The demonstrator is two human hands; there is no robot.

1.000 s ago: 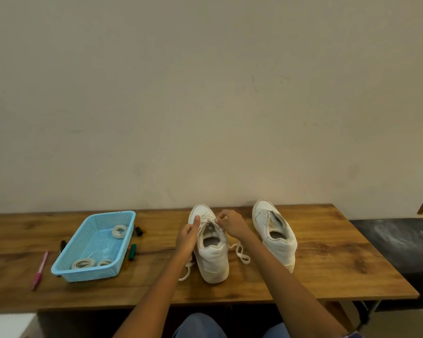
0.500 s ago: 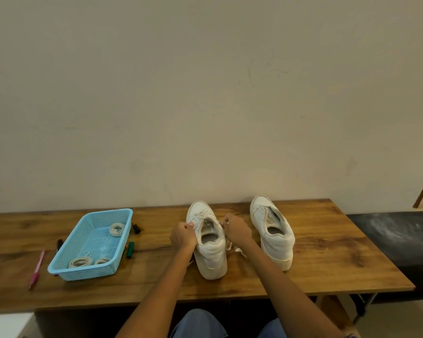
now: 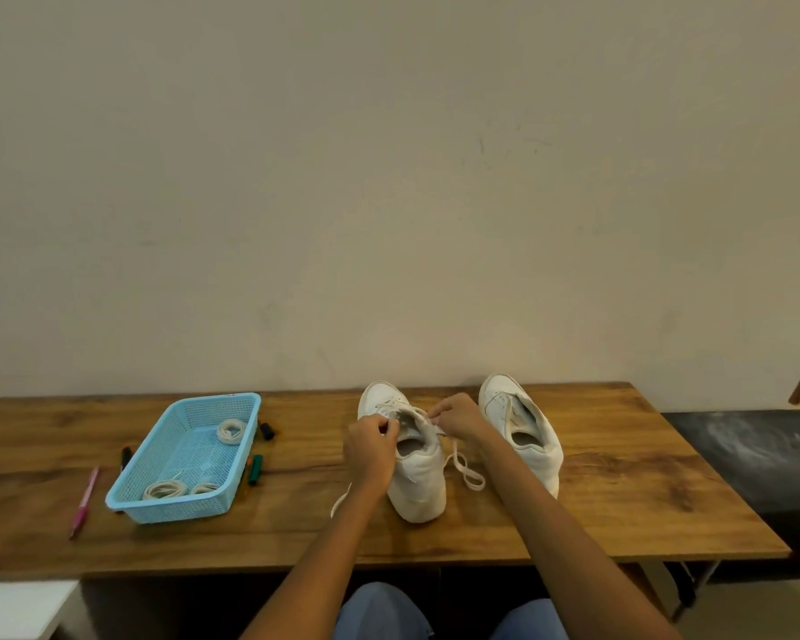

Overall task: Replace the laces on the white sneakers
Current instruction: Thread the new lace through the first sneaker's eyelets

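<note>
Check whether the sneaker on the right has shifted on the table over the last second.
No. The right sneaker keeps its place on the table: toe near the back edge, same gap to the left sneaker.

Wood, plastic and soft shoes

Your tabletop point(image 3: 620, 501) is smooth brown wood; the blue basket point(image 3: 176, 508) is holey plastic; the white sneakers point(image 3: 419, 478) look matt.

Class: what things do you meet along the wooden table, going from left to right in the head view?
Pink pen → blue basket → green marker → left hand → right hand → unlaced white sneaker.
</note>
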